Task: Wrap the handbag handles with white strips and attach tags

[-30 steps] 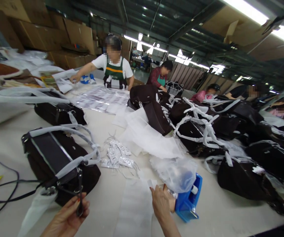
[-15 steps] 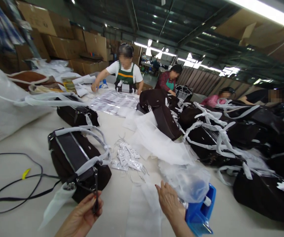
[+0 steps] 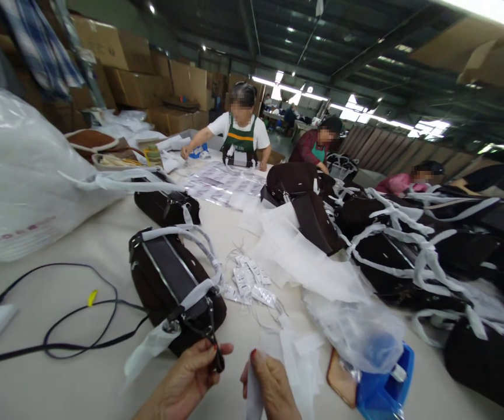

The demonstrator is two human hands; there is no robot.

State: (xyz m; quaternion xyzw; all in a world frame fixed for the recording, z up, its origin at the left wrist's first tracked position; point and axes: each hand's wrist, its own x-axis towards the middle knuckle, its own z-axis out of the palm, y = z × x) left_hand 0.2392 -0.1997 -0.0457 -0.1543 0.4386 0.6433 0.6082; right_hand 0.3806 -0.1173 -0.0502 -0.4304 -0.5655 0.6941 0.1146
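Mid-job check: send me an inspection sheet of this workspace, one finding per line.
Surface: pale table, no spill seen.
Job's things: brown bag with dark strap; white strip.
Clutter: silver packets, white sheets, clear plastic over part of a blue dispenser.
Hands: left hand pinches the strap; right hand grips the strip.
Cables: black cord looped left of the bag, purpose unclear.
Surroundings: cartons and several people beyond.

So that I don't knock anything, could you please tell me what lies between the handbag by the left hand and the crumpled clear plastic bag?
Small silvery packets with strings, and thin white sheets, lie there, as the head view shows.
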